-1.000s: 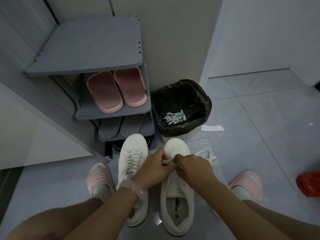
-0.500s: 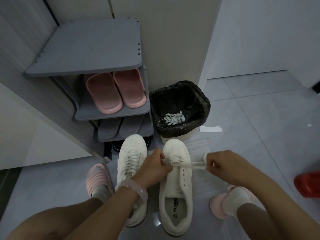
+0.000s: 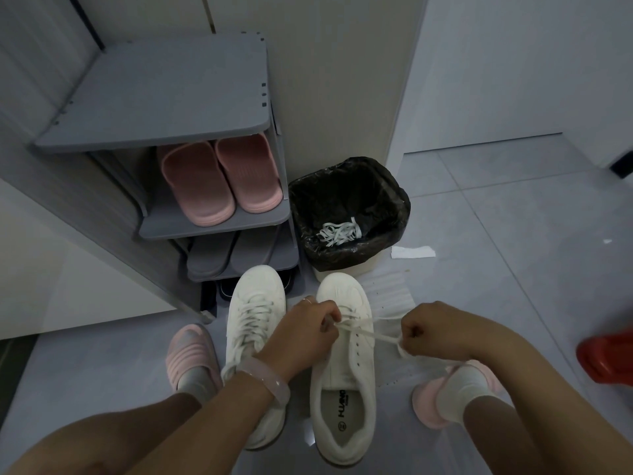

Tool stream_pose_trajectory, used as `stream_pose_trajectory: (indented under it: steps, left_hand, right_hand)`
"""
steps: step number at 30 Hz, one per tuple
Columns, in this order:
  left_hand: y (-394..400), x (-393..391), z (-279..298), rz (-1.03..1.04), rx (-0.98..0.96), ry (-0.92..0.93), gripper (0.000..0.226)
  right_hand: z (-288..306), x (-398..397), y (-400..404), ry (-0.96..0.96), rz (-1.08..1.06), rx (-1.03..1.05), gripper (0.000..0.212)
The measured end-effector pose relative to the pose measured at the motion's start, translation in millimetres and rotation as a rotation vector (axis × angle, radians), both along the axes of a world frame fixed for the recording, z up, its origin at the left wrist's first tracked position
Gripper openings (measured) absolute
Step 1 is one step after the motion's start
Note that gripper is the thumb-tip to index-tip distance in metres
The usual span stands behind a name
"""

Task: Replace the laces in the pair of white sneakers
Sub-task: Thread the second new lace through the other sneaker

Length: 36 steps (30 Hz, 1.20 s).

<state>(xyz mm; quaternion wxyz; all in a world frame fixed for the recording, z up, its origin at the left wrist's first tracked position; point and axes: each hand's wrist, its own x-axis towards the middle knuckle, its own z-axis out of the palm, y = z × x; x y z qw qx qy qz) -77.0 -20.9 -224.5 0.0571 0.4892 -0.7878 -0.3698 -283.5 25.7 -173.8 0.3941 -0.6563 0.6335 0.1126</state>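
Two white sneakers sat on the floor (image 3: 513,207): left sneaker (image 3: 255,323) fully laced, right sneaker (image 3: 346,368) partly laced. My left hand (image 3: 301,334) pinched the lace (image 3: 373,334) at the eyelets; my right hand (image 3: 433,329) gripped its free end, pulled sideways. One bin (image 3: 349,214) held old laces (image 3: 339,231). Two pink slippers (image 3: 219,180) were on the shelf; the red object (image 3: 606,358) was cut off.

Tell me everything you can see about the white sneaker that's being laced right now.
The right sneaker is a white low-top, leather-like, standing upright on the floor with its toe toward the bin. Its insole carries a printed logo. Only the eyelets nearest the toe hold the lace; the lower ones are bare. The left hand pinches the lace over the tongue, and the right hand grips the other end, pulled out sideways. The other sneaker, laced, stands beside it.
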Motion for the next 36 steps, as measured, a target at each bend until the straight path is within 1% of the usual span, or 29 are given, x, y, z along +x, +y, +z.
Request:
stream_pose_trajectory:
  steps: [4, 6, 8, 9, 11, 12, 14, 16, 18, 20, 22, 23, 24, 25, 27, 29, 30, 32, 33, 34, 36]
  left_hand:
    - [0, -2, -2, -0.072, -0.066, -0.077, 0.031]
    - [-1, -2, -1, -0.066, -0.081, -0.085, 0.03]
    - [-3, -3, 2, -0.058, -0.105, -0.043, 0.028]
    - [-3, -5, 3, -0.087, -0.12, -0.01, 0.029]
    - [-4, -11, 4, -0.179, -0.111, 0.018, 0.032]
    - [-5, -14, 6, -0.215, -0.103, -0.007, 0.028]
    - [-6, -21, 8, -0.294, -0.115, -0.1, 0.026]
    - [-6, -26, 6, -0.424, -0.135, -0.211, 0.034]
    - [-2, -31, 5, -0.568, -0.126, -0.323, 0.04]
    - [4, -36, 2, -0.612, -0.132, -0.386, 0.04]
    - [6, -39, -1, -0.572, -0.15, -0.392, 0.041]
    - [5, -41, -2, -0.531, -0.138, -0.366, 0.041]
    - [3, -43, -1, -0.461, -0.102, -0.29, 0.041]
    - [0, -44, 1, -0.343, -0.047, -0.164, 0.041]
    - [-8, -43, 10, -0.005, 0.106, 0.133, 0.038]
    - [-14, -36, 20, 0.333, 0.279, 0.34, 0.033]
    - [-16, -31, 25, 0.44, 0.402, 0.438, 0.03]
    - [-18, -23, 34, 0.526, 0.657, 0.64, 0.026]
    - [-19, -19, 37, 0.527, 0.722, 0.707, 0.025]
    - [-21, -15, 39, 0.512, 0.723, 0.72, 0.024]
    - [-25, -7, 40, 0.476, 0.598, 0.619, 0.025]
  right_hand:
    - [-4, 0, 1, 0.023, -0.018, -0.033, 0.029]
    - [0, -2, -2, 0.022, -0.082, -0.111, 0.028]
    - [8, 2, -5, -0.085, -0.219, -0.268, 0.027]
    - [12, 5, -7, -0.154, -0.276, -0.359, 0.026]
    - [18, 12, -9, -0.23, -0.323, -0.476, 0.024]
    - [18, 14, -10, -0.227, -0.322, -0.491, 0.023]
    - [16, 13, -10, -0.151, -0.279, -0.427, 0.024]
    - [13, 6, -9, -0.077, -0.192, -0.291, 0.028]
    - [15, 0, -7, -0.068, -0.141, -0.186, 0.024]
    - [21, -7, -4, -0.117, -0.15, -0.151, 0.013]
    - [28, -12, -3, -0.213, -0.211, -0.161, 0.005]
    - [30, -14, -2, -0.26, -0.243, -0.176, 0.003]
    - [31, -14, -1, -0.301, -0.261, -0.192, 0.004]
    - [30, -13, -1, -0.33, -0.263, -0.196, 0.007]
    - [24, -5, 0, -0.342, -0.23, -0.177, 0.014]
    - [9, 9, 2, -0.281, -0.178, -0.187, 0.017]
    - [1, 17, 3, -0.232, -0.161, -0.204, 0.018]
    - [-14, 29, 5, -0.152, -0.164, -0.206, 0.017]
    - [-19, 33, 5, -0.139, -0.174, -0.194, 0.016]
    - [-22, 36, 5, -0.136, -0.183, -0.195, 0.014]
    - [-25, 39, 4, -0.147, -0.208, -0.229, 0.012]
